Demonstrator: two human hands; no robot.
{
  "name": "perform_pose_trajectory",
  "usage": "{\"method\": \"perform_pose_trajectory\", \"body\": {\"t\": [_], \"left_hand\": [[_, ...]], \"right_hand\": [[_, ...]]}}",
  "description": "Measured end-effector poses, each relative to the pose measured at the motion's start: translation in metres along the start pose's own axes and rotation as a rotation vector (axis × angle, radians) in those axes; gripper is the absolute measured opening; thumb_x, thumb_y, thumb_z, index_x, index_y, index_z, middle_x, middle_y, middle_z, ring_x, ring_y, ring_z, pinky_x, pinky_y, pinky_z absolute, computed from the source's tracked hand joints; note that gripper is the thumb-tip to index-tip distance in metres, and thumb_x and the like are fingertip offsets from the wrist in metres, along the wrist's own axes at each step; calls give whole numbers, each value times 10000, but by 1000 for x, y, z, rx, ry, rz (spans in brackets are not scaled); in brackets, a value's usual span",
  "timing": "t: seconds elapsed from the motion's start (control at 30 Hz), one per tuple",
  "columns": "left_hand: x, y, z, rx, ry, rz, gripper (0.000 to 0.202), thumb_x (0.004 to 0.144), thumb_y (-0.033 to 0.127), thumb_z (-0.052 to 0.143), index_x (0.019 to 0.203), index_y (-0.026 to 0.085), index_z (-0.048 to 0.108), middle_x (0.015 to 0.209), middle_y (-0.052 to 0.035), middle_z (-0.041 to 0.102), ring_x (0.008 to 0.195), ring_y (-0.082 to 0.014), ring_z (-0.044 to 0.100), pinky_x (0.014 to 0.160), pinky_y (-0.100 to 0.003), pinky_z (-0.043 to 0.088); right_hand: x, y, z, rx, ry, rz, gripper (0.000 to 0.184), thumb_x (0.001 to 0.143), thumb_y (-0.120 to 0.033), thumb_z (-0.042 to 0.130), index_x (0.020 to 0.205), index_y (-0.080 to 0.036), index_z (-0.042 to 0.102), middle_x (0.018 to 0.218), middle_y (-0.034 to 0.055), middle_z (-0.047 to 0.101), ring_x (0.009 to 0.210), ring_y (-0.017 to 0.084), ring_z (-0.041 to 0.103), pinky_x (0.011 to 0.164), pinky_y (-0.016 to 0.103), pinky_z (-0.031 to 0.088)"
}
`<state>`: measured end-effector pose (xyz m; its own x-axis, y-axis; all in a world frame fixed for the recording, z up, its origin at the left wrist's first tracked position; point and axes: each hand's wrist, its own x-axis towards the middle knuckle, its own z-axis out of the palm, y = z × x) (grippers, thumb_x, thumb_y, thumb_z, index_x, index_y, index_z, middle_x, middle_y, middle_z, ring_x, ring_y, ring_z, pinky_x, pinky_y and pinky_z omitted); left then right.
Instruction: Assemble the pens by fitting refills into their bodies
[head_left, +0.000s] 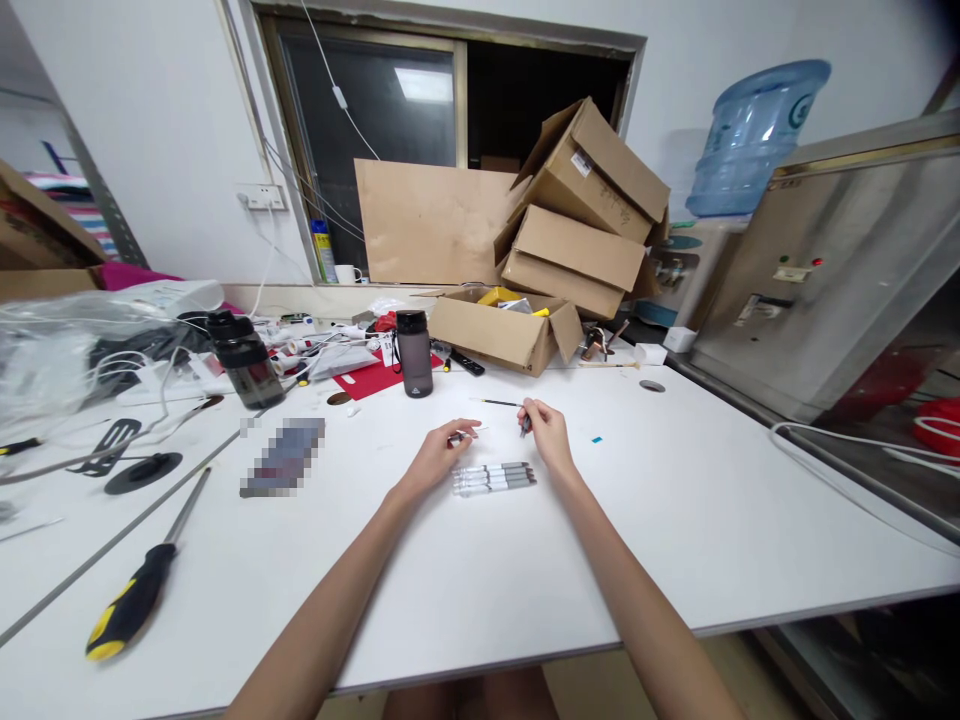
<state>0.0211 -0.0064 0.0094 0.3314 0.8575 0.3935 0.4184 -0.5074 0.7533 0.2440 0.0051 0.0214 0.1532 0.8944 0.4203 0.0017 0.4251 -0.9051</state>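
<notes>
Near the middle of the white table, my right hand [546,430] is closed, its fingertips pinched on a small dark pen part [525,428]. A thin black pen refill [496,402] reaches leftward from these fingertips; whether they grip it or it lies behind them is unclear. My left hand [442,447] has curled fingers around a small dark and white piece, possibly a pen barrel, mostly hidden by the fingers. Between and just below both hands lie several white and grey pens [493,480] side by side on the tabletop.
A small blue-green scrap [597,440] lies right of my right hand. A dark bottle [414,355] and an open cardboard box [499,330] stand behind. To the left are a blurred-out flat object [285,460], a screwdriver [146,585], another bottle [247,362] and cables.
</notes>
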Motion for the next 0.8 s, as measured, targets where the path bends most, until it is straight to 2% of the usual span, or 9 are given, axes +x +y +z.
{"method": "perform_pose_trajectory", "body": {"t": [0.17,0.4,0.8], "left_hand": [[1,-1,1,-54,27,-11,267,943,397,564,1109,222,679,1086,-50,728,989,-219,664,816,-300,475],[0,2,1,-57,38,-15,271,947,416,547,1082,230,692,1107,-45,735,1028,-233,659,819,-305,472],[0,2,-2,-52,47,-56,309,950,439,523,1092,242,715,1171,-46,730,1030,-241,648,870,-331,475]], "right_hand": [[0,-1,-1,-10,-7,7,451,888,-549,576,624,-187,629,629,25,596,587,151,525,595,287,433],[0,1,-3,-62,-4,-20,437,903,-523,562,605,-203,566,585,-7,525,577,146,486,590,286,385],[2,5,-3,-34,-39,3,353,853,-525,602,693,-210,616,673,6,583,631,159,539,600,274,449]]}}
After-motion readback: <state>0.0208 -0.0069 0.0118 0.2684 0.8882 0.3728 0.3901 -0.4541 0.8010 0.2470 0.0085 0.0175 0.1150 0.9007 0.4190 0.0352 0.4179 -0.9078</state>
